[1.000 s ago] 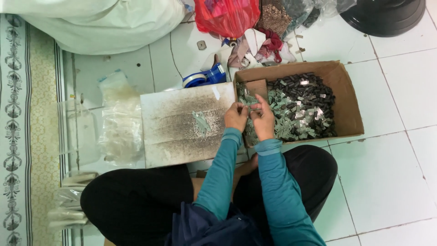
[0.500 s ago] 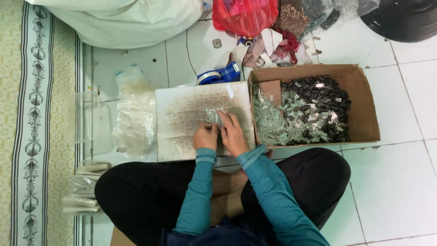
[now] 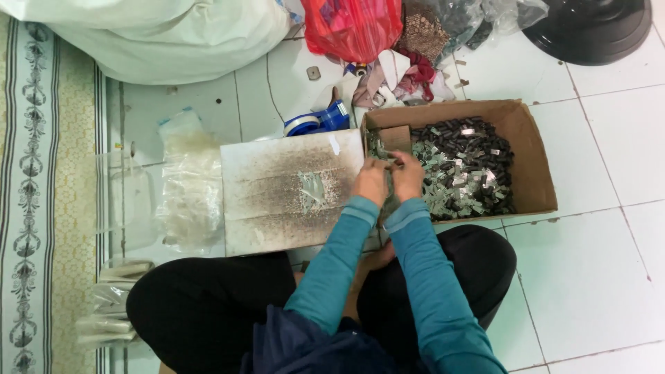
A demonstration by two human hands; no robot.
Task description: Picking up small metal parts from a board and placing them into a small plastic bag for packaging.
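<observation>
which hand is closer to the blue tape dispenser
Left. The left hand sits just below and right of the blue tape dispenser; the right hand is farther right, over the cardboard box.

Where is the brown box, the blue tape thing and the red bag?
box (image 3: 530, 163), head view, right inner wall.
tape dispenser (image 3: 331, 118), head view, blue body.
red bag (image 3: 350, 26), head view, middle of the plastic.

Fingertips of left hand (image 3: 371, 181) and right hand (image 3: 407, 176) hidden at near corner of cardboard box (image 3: 530, 149); contents of grasp impossible to tell. Small dark and silvery pieces (image 3: 460, 170) too small to identify. White sack (image 3: 159, 34), red bag (image 3: 350, 24) and black round base (image 3: 589, 28) cropped by top edge.
</observation>
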